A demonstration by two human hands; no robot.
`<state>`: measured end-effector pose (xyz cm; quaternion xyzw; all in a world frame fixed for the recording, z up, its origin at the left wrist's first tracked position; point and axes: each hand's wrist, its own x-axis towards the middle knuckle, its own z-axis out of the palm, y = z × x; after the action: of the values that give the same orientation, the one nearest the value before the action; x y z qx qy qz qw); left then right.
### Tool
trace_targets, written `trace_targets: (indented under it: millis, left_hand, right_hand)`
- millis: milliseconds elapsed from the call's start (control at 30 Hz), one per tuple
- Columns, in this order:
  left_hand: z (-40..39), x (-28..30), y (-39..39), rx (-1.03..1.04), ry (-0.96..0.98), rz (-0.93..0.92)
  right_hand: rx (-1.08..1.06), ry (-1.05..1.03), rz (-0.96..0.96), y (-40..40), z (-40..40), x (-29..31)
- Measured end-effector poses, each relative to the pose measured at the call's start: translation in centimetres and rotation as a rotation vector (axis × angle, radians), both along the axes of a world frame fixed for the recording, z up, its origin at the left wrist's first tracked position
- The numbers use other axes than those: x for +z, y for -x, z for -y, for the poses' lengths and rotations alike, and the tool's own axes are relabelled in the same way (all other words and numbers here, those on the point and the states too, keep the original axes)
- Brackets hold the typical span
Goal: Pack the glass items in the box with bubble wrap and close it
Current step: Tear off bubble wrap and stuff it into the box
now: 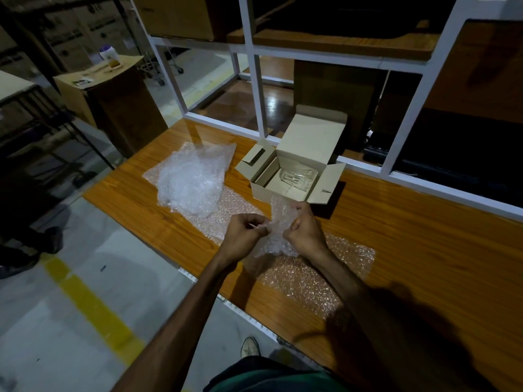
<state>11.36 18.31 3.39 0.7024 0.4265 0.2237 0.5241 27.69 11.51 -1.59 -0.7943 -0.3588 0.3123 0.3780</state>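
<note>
An open cardboard box (307,149) stands on the wooden table with its lid up and side flaps out. A clear glass item (297,179) lies inside it. Just in front of the box, my left hand (244,236) and my right hand (305,232) both pinch a small piece of bubble wrap (278,222), held up above the table between them. A flat sheet of bubble wrap (308,275) lies on the table under my hands. A crumpled heap of bubble wrap (192,179) sits to the left of the box.
A white metal frame (256,89) rises behind the table with wooden shelves above. The table's near edge (198,278) runs diagonally over a grey floor with a yellow line (93,304). A tall cardboard box (113,91) stands at the back left.
</note>
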Motion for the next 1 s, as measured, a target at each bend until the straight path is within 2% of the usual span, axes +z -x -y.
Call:
trace_targets:
  millis: [167, 300, 367, 533, 600, 733, 900, 1000]
  left_hand:
    - [-0.4, -0.1, 0.1, -0.02, 0.002, -0.051]
    - [-1.0, 0.0, -0.4, -0.098, -0.104, -0.145]
    - [-1.1, -0.3, -0.6, -0.118, -0.139, -0.174]
    - [-1.0, -0.5, -1.0, -0.019, -0.097, -0.209]
    - [-1.1, -0.7, -1.1, -0.031, -0.072, -0.238]
    - [-1.1, -1.0, -1.4, -0.026, -0.089, -0.266]
    - [-0.8, -1.3, -1.5, 0.011, -0.077, -0.277]
    - [-0.6, -1.5, -1.4, 0.01, -0.072, -0.269]
  right_hand:
    - [0.017, 0.009, 0.026, 0.3, 0.0, -0.2]
    - [0.04, -0.055, -0.017, 0.3, 0.2, -0.6]
    - [0.045, -0.09, -0.081, 0.3, 0.5, -0.3]
    - [0.07, -0.197, -0.35, -1.1, 1.7, 1.8]
    - [0.079, -0.264, -0.387, -1.8, 1.9, 3.0]
    - [0.223, -0.259, -0.267, -2.4, 0.5, 4.4]
    - [0.67, 0.059, -0.002, -3.5, -1.7, 6.3]
    - [0.846, 0.125, 0.217, -3.7, -3.3, 6.6]
